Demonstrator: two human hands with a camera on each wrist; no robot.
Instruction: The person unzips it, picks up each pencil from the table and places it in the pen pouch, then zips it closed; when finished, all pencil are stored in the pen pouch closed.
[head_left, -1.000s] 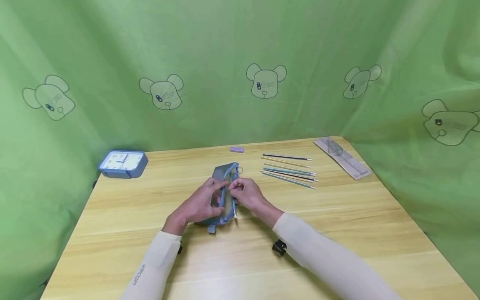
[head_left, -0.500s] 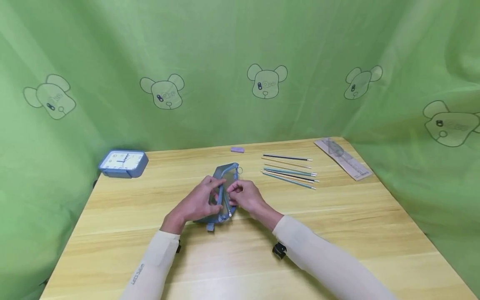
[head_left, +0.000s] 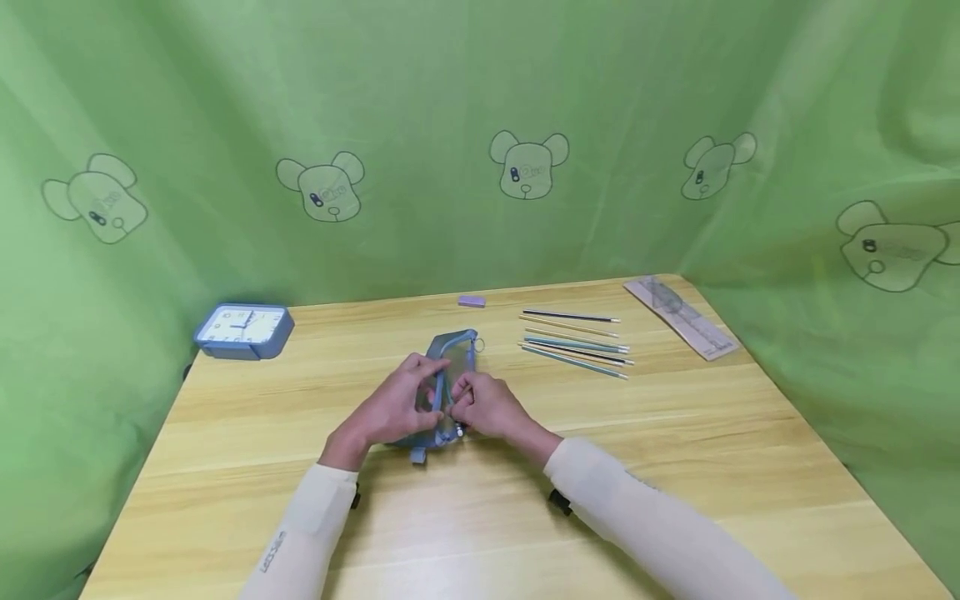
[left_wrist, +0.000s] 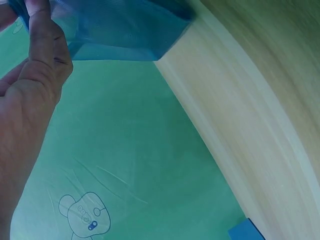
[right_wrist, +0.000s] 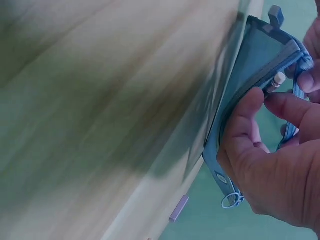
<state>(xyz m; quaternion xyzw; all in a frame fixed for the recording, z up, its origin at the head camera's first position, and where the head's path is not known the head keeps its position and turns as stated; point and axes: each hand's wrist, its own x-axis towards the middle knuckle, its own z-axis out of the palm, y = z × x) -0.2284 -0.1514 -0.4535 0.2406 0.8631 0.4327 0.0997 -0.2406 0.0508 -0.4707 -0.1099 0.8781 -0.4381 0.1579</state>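
I am seeing both of the person's hands working close together on one pouch, with pale sleeves [head_left: 318,508] slanting in from the lower left and lower right. The left hand [head_left: 405,404] is lying on its side against the pouch, forefinger arching over the top and thumb resting lower down, nearer the person; it is clamping the zippered rim [right_wrist: 280,61] between thumb and fingers and holding the mouth apart. The right hand [head_left: 491,407] is coming at that mouth from the opposite side, wrist bent inward and fingers curling; its thumb and forefinger are pinching together on a pencil [right_wrist: 276,82].

The blue mesh pouch [head_left: 457,360] is sitting on the wooden table [head_left: 712,467] between the two hands, its opening facing the right one. Its ring [right_wrist: 232,201] is pointing away from the person and its fabric tab [right_wrist: 276,16] is lying at the near end. The pencil is running along inside the opening, its white end poking up just beyond the right fingertips, toward the tab; I am losing most of its shaft behind the hand. More pencils [head_left: 573,342] are lying loose to the right, apart from both hands, and a lavender block [head_left: 472,302] is resting beyond the pouch.
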